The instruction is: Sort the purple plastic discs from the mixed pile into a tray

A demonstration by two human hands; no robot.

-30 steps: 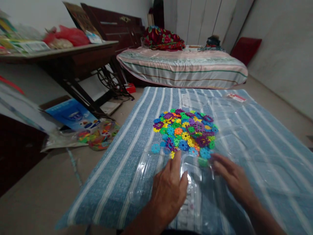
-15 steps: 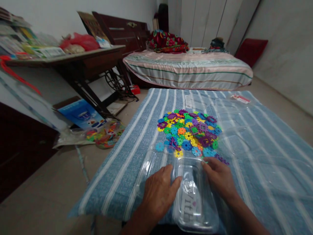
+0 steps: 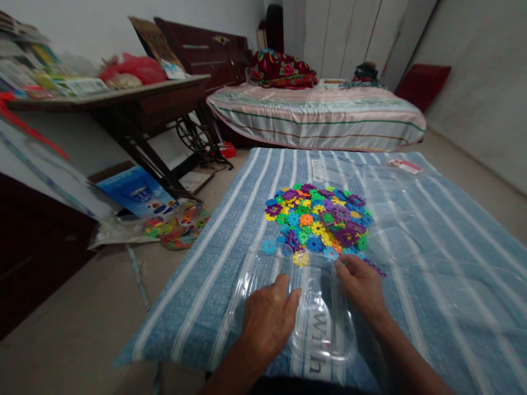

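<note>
A clear plastic container (image 3: 325, 348) lies at the near edge of the cloth, with a second clear shell (image 3: 247, 282) beside it on the left; I cannot tell if they are joined. My right hand (image 3: 362, 285) pinches the far right corner of the right container. Over the inner side of the left shell rests my left hand (image 3: 269, 312), fingers stretched and thumb apart. Just beyond both is a pile of colourful notched plastic discs (image 3: 317, 227). Dark printed letters show through the clear plastic.
Faint clear plastic pieces (image 3: 395, 241) and a red-and-white packet (image 3: 405, 165) lie on the right of the striped cloth (image 3: 206, 263). A sewing-machine table (image 3: 144, 93) stands left, with bagged pieces (image 3: 181, 225) on the floor below. A bed (image 3: 317, 112) is behind.
The right container has shifted slightly away from me, its far edge now nearer the discs. My right hand has moved forward and a little left with it. My left hand has barely moved.
</note>
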